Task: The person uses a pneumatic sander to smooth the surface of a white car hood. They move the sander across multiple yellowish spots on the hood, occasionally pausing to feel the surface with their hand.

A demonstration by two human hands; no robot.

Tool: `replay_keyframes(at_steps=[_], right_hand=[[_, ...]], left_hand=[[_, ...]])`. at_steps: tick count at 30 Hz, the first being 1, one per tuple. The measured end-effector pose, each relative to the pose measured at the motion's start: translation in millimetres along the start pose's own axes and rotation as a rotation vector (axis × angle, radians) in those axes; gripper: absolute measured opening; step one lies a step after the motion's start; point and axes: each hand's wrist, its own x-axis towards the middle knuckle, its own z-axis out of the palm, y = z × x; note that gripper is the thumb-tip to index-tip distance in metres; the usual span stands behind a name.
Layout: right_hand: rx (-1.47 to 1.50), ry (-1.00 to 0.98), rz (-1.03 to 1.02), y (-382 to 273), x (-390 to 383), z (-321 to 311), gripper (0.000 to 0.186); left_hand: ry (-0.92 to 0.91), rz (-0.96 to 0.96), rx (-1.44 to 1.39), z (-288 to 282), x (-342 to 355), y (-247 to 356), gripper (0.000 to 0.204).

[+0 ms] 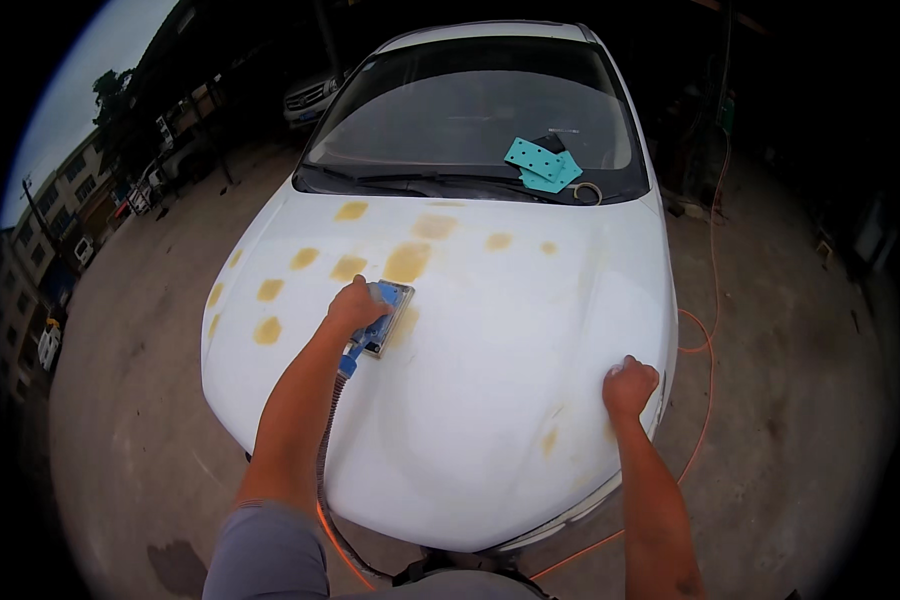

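Note:
My left hand [358,302] grips a blue rectangular sander [384,322] lying flat on the white hood [490,380], just left of its middle among yellowish patches [407,262]. A ribbed hose [329,430] runs from the sander toward the lower edge, partly behind my left forearm. My right hand [629,386] is closed near the hood's right edge, fingers curled; whether anything pale is in it I cannot make out. Teal perforated sanding sheets [540,160], a dark sheet [548,142] and a ring like a tape roll [588,196] lie at the windshield's base.
The windshield [470,100] rises at the far end. An orange hose [711,390] loops over the concrete floor [770,420] on the right. Another car [310,100] stands behind at the left, with buildings [40,230] beyond. Clutter sits in shadow at the back right.

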Motion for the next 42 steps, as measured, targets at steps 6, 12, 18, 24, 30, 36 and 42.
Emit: replay_keyframes(at_steps=[6,12,18,24,30,36,42], right_hand=[[-0.003,-0.028,0.031,2.6,6.1,-7.7,0.014],[-0.003,0.015,0.008,6.1,3.6,7.1,0.014],[-0.058,-0.026,0.026,6.1,7.3,-1.5,0.014],[-0.046,-0.04,0.028,3.3,6.8,-0.8,0.014],[-0.056,-0.024,0.022,2.7,7.1,-4.7,0.014],[-0.049,-0.029,0.02,7.5,8.3,1.3,0.014],[-0.038,-0.007,0.012,3.0,4.9,0.8,0.014]], left_hand=[[-0.031,0.092,0.046,18.1,-31.6,34.4,0.08],[0.023,0.049,0.026,6.6,-4.4,1.9,0.082],[-0.006,0.114,0.054,17.7,-32.6,32.6,0.08],[0.015,0.059,0.05,11.1,-12.9,6.1,0.081],[0.001,0.061,0.032,8.5,-17.6,20.2,0.081],[-0.032,0.111,0.075,9.6,-21.0,14.9,0.08],[0.023,0.098,0.081,13.6,-15.2,9.2,0.079]])
